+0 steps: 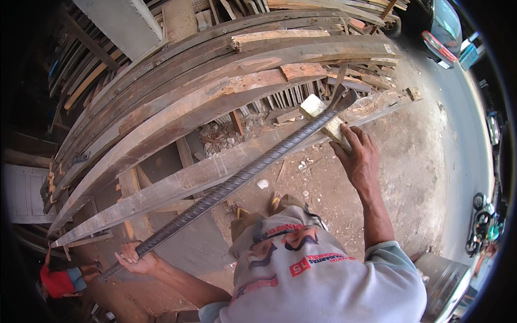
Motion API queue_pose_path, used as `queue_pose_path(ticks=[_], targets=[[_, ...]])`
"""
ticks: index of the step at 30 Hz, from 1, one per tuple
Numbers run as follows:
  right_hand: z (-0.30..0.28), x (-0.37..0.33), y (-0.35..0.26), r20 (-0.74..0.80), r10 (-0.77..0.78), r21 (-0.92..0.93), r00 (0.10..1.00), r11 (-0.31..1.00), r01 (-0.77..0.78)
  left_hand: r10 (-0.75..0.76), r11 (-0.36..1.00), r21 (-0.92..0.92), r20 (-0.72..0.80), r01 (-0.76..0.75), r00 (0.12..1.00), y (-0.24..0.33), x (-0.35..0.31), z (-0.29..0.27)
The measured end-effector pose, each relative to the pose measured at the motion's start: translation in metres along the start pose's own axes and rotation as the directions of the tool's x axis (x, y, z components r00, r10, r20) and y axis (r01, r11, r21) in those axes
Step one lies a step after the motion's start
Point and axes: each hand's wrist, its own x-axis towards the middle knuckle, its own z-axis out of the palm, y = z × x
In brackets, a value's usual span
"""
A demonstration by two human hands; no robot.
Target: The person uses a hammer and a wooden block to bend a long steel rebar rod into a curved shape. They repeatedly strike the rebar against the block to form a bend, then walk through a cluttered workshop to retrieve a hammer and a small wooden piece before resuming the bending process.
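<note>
A long crowbar of dark ribbed steel point(229, 185) runs slantwise in front of me, its flattened forked end at the upper right. My left hand point(135, 258) is closed round the bar near its lower left end. Under the bar, close to the fork, a pale rectangular block point(335, 131) lies across a long wooden beam point(183, 182). My right hand point(356, 153) grips the block's near end with bent fingers; the thumb is partly out of sight. The fork appears to be at the beam's far edge, but its exact contact cannot be made out.
Long weathered planks point(215, 89) are stacked beyond the beam. Rubble point(218, 141) and wood scraps lie between. A person in a red top point(55, 281) is at the lower left. On the right are a road point(458, 124), a car point(447, 27), a motorcycle point(478, 229) and a metal drum point(439, 280).
</note>
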Motion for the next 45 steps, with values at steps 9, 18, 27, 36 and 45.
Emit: queue_pose_path(ticks=[9,18,27,36,45], targets=[[-0.004,0.018,-0.005,0.09,-0.023,-0.112,0.996,0.993,0.033,-0.159,0.967,-0.238,-0.279,0.092,0.947,-0.053,-0.091,-0.072],[-0.005,0.029,0.005,0.07,-0.167,-0.048,0.983,0.984,0.17,-0.102,0.986,-0.16,-0.387,0.043,0.916,-0.016,-0.116,-0.096],[-0.012,0.073,-0.031,0.204,-0.081,0.249,0.975,0.968,0.029,-0.062,0.957,-0.264,-0.597,-0.123,0.8,0.006,-0.204,-0.125],[0.017,0.139,-0.034,0.413,-0.322,0.255,0.852,0.939,0.231,-0.028,0.925,-0.308,-0.643,-0.224,0.766,0.002,-0.217,-0.115],[0.05,0.209,0.03,-0.049,-0.542,0.045,0.839,0.838,0.544,-0.05,0.928,-0.298,-0.695,-0.224,0.717,-0.01,-0.187,-0.099]])
